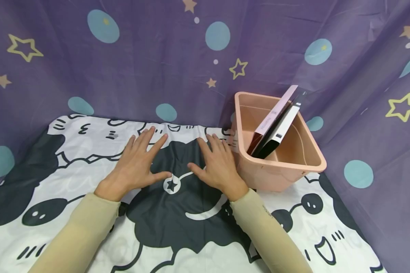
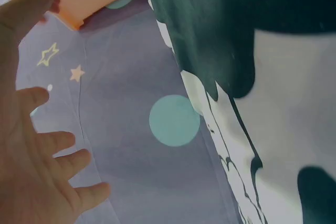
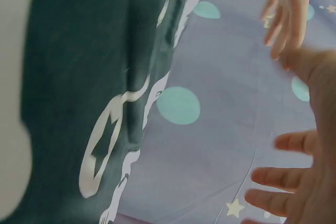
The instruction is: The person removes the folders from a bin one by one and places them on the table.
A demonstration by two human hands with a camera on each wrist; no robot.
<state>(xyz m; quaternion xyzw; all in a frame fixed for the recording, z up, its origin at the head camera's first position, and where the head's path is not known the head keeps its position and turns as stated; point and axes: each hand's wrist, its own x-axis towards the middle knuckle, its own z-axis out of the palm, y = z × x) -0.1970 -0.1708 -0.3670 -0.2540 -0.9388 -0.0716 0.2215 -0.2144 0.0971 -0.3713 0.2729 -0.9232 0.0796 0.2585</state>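
Observation:
Both hands hover over the cloth-covered surface with nothing in them. My left hand (image 1: 135, 165) has its fingers straight and spread, thumb pointing right; the left wrist view shows the bare palm (image 2: 31, 166). Beside the bin's left wall, my right hand (image 1: 220, 165) is likewise spread, its thumb toward the left hand. A pink plastic bin (image 1: 259, 174) stands to the right. Inside it lean a few thin cases or books: one with a pink spine (image 1: 271, 115) and one with a white edge (image 1: 283, 127), with dark sides between them. Their lower ends touch the bin's near left part.
The surface bears a black-and-white cartoon cloth (image 1: 177, 227) with some creases. Behind it and along the right hangs a purple curtain (image 1: 140, 68) with stars and blue dots, close to the bin's back.

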